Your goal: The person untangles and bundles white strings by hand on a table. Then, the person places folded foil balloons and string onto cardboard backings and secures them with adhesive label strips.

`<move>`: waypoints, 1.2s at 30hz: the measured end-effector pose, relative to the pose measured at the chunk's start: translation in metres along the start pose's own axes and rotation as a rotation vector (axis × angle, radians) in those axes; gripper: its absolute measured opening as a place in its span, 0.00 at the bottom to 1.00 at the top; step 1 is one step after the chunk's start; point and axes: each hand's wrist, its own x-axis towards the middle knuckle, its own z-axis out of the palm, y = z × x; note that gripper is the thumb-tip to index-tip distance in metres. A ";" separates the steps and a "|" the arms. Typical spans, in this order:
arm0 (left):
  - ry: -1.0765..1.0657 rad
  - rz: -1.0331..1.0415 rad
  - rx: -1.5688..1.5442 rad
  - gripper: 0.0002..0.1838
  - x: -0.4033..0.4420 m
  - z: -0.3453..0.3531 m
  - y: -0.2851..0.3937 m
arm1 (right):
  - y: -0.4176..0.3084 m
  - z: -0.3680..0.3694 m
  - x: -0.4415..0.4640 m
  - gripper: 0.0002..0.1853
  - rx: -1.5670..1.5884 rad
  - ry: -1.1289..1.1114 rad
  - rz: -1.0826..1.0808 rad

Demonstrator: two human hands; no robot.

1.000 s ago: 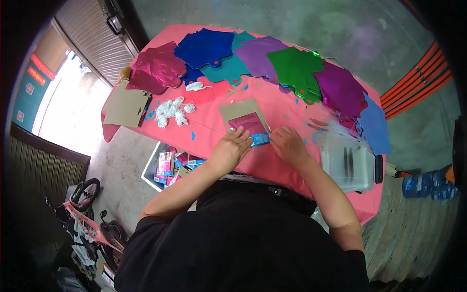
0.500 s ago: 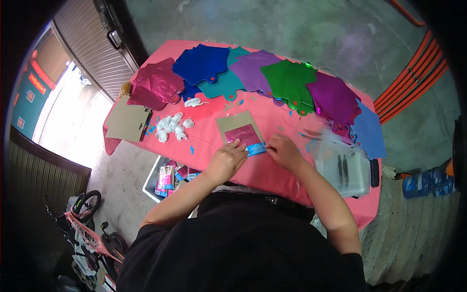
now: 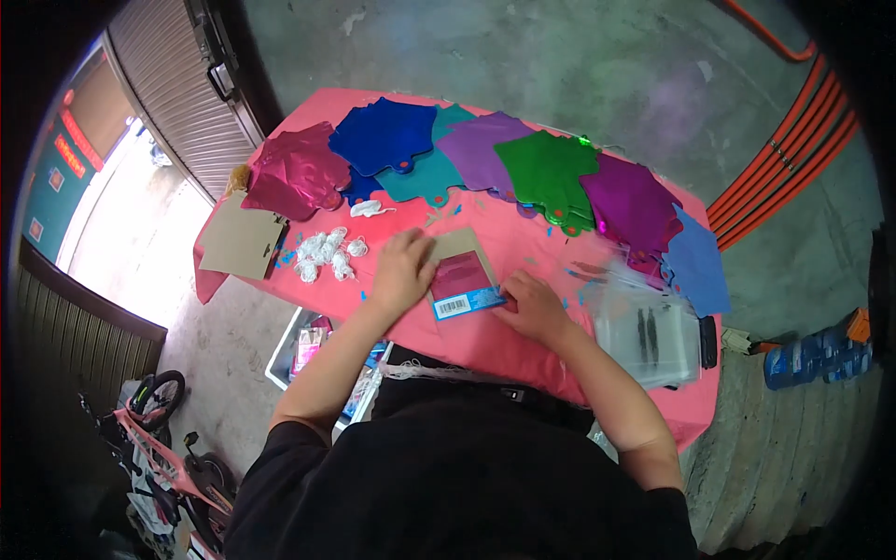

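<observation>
A flat packet (image 3: 464,277) lies in front of me on the pink cloth, with a pink foil piece against a brown card and a blue barcode label along its near edge. My left hand (image 3: 403,273) is at its left side, with bent fingers closed on the edge. At the label's right end, my right hand (image 3: 534,306) pinches the packet's corner between thumb and fingers. Small balls of white string (image 3: 324,254) lie left of my left hand. Right of my right hand is a stack of clear plastic bags (image 3: 649,336).
Foil sheets fan along the table's far side: pink (image 3: 294,173), blue (image 3: 385,133), teal, lilac, green (image 3: 548,173), purple (image 3: 633,201) and light blue. Brown cards (image 3: 238,241) lie at the left end. Below the table's front edge, a white bin (image 3: 280,359) holds finished-looking packets.
My left hand has moved off the label, up and left to the packet's left edge, exposing the barcode. My right hand stays at the label's right end, slightly lower.
</observation>
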 end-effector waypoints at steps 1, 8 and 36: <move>0.062 -0.059 0.185 0.15 0.006 0.002 -0.005 | 0.000 0.000 -0.001 0.09 -0.008 0.002 -0.006; -0.165 -0.529 -0.376 0.13 0.031 0.023 -0.049 | 0.001 0.007 -0.003 0.10 -0.067 -0.015 0.069; -0.060 -0.584 -1.004 0.15 0.027 0.051 0.013 | 0.032 0.027 0.057 0.12 1.147 0.465 0.603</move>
